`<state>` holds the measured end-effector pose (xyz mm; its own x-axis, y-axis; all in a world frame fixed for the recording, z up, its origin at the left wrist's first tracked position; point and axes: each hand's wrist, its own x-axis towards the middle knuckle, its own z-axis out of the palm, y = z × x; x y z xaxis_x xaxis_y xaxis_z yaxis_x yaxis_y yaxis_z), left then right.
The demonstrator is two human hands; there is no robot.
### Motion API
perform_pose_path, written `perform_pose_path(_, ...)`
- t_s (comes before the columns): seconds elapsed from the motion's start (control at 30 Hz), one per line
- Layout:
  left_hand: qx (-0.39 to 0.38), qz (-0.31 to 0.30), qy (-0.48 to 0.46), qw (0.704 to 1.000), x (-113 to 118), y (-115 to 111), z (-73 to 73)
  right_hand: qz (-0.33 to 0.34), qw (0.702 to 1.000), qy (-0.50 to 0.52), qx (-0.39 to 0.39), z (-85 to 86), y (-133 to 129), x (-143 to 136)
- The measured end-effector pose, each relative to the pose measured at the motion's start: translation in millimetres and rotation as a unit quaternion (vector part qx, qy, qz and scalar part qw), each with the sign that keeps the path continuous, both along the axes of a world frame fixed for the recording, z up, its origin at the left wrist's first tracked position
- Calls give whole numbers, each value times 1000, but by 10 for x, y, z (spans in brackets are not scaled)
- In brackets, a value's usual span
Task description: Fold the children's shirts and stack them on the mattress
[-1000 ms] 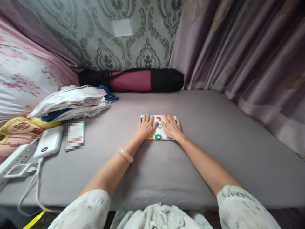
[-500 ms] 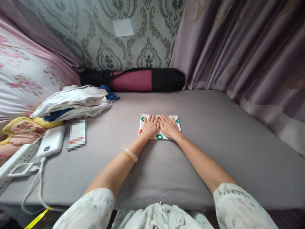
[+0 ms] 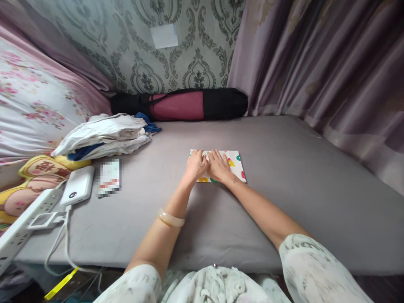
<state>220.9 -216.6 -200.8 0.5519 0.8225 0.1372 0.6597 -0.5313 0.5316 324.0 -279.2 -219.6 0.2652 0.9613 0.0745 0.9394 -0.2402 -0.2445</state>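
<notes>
A flat white rectangle with green, yellow and red printed shapes [image 3: 239,168] lies on the grey bed sheet in front of me. It looks like a folded piece, but whether it is cloth or paper I cannot tell. My left hand [image 3: 196,165] rests over its left edge, fingers pointing away from me and thumb toward the middle. Beside it my right hand [image 3: 218,166] lies palm down on the middle, fingers stretched out. The two hands nearly touch. They hide most of the left half of the piece.
Folded clothes [image 3: 107,132] are piled at the left, near a blurred small packet [image 3: 109,176], a white power bank [image 3: 77,185] and a power strip [image 3: 30,223] with cables. A black and maroon long bag [image 3: 176,105] lies along the wall. Curtains [image 3: 299,59] hang at the right.
Both hands have shifted left over the printed piece, uncovering more of its right side. My left hand has turned more side-on at the left edge. The view has shifted slightly.
</notes>
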Motion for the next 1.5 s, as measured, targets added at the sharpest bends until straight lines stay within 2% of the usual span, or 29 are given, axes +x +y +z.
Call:
perform_pose_path(0.1,-26,43,-26,998,-86,-8,-96,-9,1000,8,-7,-81,20,-43)
perform_pose_path(0.2,-51,71,-61,994,-159,-1,-173,-9,1000,1,-8,-90,40,-39)
perform_pose_path(0.4,-84,113,-156,978,-265,34,-176,-7,1000,-15,7,3,98,-171)
perform_pose_path(0.63,-108,131,-204,964,-306,113,-299,9,1000,-25,-5,-75,145,-288)
perform_pose_path(0.73,-112,139,-221,959,-292,127,-296,5,1000,-21,-13,-15,187,-338)
perform_pose_path(0.83,-109,160,-237,952,-294,130,-249,45,999,-18,-12,44,237,-440)
perform_pose_path(0.93,-109,186,-247,945,-313,136,-208,87,996,-13,-30,15,275,-533)
perform_pose_path(1.0,-113,195,-246,943,-321,139,-200,90,995,-13,-37,-38,291,-567)
perform_pose_path(1.13,-112,185,-239,947,-318,135,-219,89,995,-12,-40,-78,311,-569)
perform_pose_path(1.23,-91,171,-225,955,-318,122,-233,101,994,15,-50,-4,297,-510)
perform_pose_path(1.3,-70,152,-201,965,-319,106,-236,82,996,27,-31,58,253,-421)
perform_pose_path(1.4,-20,85,-126,988,-292,43,-242,12,1000,8,11,95,117,-202)
perform_pose_path(1.5,40,3,-14,999,-225,-70,-253,-32,999,-15,5,45,-71,52)
